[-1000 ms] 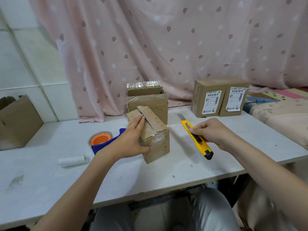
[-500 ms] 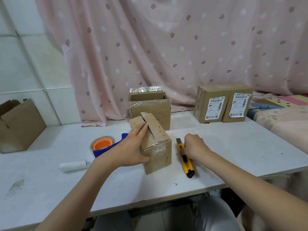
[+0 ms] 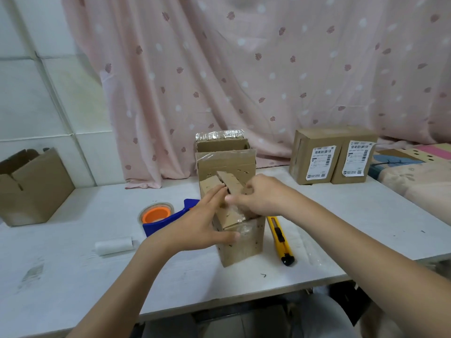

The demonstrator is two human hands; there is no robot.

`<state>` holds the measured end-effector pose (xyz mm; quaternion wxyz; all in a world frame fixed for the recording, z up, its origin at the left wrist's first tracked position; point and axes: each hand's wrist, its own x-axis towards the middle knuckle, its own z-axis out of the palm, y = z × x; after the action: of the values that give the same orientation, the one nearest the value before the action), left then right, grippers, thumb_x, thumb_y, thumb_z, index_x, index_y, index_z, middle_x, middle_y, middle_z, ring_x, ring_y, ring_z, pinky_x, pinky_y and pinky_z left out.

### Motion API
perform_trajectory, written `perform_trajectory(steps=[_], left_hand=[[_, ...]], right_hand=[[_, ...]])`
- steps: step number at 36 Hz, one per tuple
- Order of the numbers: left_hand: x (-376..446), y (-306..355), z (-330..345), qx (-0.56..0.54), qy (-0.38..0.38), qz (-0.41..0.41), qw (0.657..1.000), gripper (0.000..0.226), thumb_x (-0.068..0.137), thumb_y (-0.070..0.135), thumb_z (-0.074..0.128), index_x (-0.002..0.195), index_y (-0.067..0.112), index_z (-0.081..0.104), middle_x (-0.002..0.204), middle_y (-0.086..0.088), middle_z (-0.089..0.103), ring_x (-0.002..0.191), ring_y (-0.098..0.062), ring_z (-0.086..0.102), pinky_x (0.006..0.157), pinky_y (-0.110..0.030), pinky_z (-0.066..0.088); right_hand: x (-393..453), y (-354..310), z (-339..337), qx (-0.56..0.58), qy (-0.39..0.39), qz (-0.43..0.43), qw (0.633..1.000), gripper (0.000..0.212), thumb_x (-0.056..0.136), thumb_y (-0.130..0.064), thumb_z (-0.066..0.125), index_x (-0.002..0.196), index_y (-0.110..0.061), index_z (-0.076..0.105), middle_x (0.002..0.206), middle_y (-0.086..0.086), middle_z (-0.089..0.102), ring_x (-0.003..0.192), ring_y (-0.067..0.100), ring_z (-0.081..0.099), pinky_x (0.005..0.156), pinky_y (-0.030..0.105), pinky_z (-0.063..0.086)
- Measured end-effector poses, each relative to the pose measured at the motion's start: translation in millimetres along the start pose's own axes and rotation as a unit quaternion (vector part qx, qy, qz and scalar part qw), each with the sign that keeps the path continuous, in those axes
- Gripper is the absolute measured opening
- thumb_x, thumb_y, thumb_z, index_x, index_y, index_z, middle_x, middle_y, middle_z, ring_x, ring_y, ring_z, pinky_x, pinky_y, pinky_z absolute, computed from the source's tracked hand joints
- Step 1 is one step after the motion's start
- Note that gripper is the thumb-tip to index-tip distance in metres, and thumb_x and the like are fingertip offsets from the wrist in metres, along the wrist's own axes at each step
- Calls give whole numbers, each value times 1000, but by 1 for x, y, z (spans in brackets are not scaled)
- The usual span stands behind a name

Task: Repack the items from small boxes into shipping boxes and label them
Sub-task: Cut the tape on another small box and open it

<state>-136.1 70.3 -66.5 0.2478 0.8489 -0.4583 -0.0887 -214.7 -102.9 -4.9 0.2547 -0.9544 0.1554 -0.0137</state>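
Open carton (image 3: pixel 34 186): At far left on the table (image 3: pixel 366 228) we saw a plain brown corrugated box, flaps up, its inside hidden from us.

Label roll (image 3: pixel 114 245): A short white cylinder, matte like paper, lay on its side near the front left.

Tape dispenser (image 3: pixel 166 217): A blue plastic frame held a roll with an orange core, just left of the hands.

Left hand (image 3: pixel 202 225): We saw straight fingers laid flat against the small box's left face and top edge, with the thumb on its front; the hand steadied the box and gripped nothing.

Small box (image 3: pixel 240 237): The task's thing stood upright at table centre, between the two hands. It was creased cardboard with glossy clear tape wrinkled over its front, and one narrow top flap (image 3: pixel 230 182) was tilted up.

Right hand (image 3: pixel 261 198): Curled fingers pinched the top of the small box at the flap and tape.

Stacked boxes (image 3: pixel 225 157): Directly behind stood two more taped cartons, with something in crinkled foil or film on top.

Utility knife (image 3: pixel 280 237): A yellow-and-black knife lay just right of the small box, untouched; we could not tell whether its blade was out.

Labelled shipping boxes (image 3: pixel 334 154): Two sealed cartons bore white barcode labels at back right.

Risk: We judged that a hard pull on the taped flap could tear the soft cardboard, tip the narrow box or knock it against the knife.
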Motion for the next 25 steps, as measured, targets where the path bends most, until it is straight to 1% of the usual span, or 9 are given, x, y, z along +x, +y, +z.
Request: perform_trajectory(steps=[2,4,8,9,11,12,18,23,25], left_hand=[[-3,-1,-2,-12,9,-7,1000,111,78,66,67,160,27,4,164,22,-5,146,4,8,115,-15,17],[-5,-4,-4,-15,20,-11,1000,109,76,70,65,160,27,9,165,21,-2,146,4,10,115,-16,18],[-9,-8,-7,3,14,-15,1000,108,77,70,68,160,29,12,164,23,0,149,1,7,121,-24,19],[-9,-8,-7,9,12,-12,1000,107,77,70,68,160,30,13,163,23,1,149,0,7,120,-25,19],[-7,-7,-7,15,11,-9,1000,108,73,76,65,159,34,15,161,23,2,149,-4,8,120,-28,20],[-5,-7,-7,18,10,-10,1000,109,69,80,61,158,35,16,160,23,3,149,-6,9,121,-31,22],[1,-7,-6,27,12,-7,1000,101,65,79,58,153,45,21,152,23,9,145,-11,16,116,-33,30],[2,-4,-9,26,-1,0,1000,84,66,75,60,142,58,29,145,22,10,144,-13,13,117,-36,29],[4,-1,-11,43,-14,-4,999,77,69,72,64,140,56,35,144,19,10,143,-13,14,115,-34,29]], right_hand=[[-3,-10,2,-49,-31,3,998,46,86,-55,68,90,-11,58,94,6,62,92,26,61,65,32,44],[-5,-15,2,-76,-48,16,996,39,88,-44,71,79,-14,48,86,5,56,85,25,56,59,31,40],[-4,-16,0,-15,-60,17,998,30,85,-35,75,93,-9,61,95,8,67,89,27,66,75,34,56],[-3,-16,-1,-3,-58,14,998,27,84,-33,74,87,-9,61,89,7,67,81,25,65,71,32,56],[-4,-17,-2,-16,-52,18,998,31,86,-33,71,73,-12,52,73,4,54,67,22,51,57,27,43],[-5,-18,-2,-24,-45,24,998,33,87,-34,69,72,-13,49,71,3,49,65,22,47,55,28,37],[-4,-14,-1,1,-23,40,999,32,86,-40,64,86,-8,62,83,9,62,76,26,55,64,31,43],[-6,-11,-7,26,-24,37,999,33,90,-37,59,92,-5,66,79,8,60,68,24,51,58,30,40],[-8,-12,-9,8,-25,30,999,29,93,-34,56,86,-6,61,74,6,54,64,22,45,54,28,34]])
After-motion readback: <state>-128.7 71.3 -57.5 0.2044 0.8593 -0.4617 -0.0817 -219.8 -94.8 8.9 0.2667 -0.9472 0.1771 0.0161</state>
